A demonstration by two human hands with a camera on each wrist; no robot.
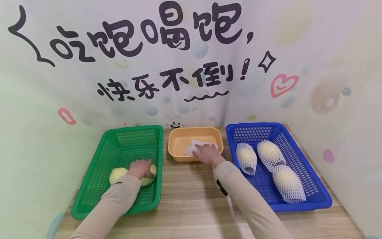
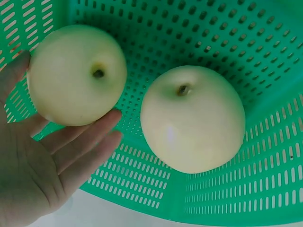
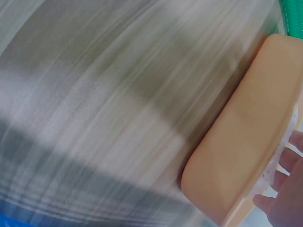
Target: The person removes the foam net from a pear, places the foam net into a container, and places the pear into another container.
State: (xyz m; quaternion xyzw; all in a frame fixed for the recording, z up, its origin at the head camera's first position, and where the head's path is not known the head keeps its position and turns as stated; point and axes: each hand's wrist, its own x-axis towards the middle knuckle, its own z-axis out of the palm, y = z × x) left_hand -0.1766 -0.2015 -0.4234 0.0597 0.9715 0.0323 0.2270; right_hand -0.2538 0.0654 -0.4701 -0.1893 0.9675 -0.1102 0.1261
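Two pale yellow pears (image 2: 196, 125) lie in the green basket (image 1: 132, 128). My left hand (image 1: 141, 168) is around the right-hand pear (image 2: 71, 71), the thumb at one side and the fingers along the other. A little orange tub (image 1: 179, 158) stands at the middle back with white foam net sleeves (image 1: 192, 146) inside. My right hand (image 1: 207, 153) reaches over its front rim, fingers spread and touching the netting. In the right wrist view the fingers (image 3: 289, 160) show beside the netting, partly cut off by the frame edge.
At the right, a blue basket (image 1: 298, 207) holds three pears in white foam nets (image 1: 288, 183). All containers stand on a wood-grain table (image 1: 188, 199). A printed wall curtain (image 1: 191, 109) rises close behind, and pale walls flank both sides.
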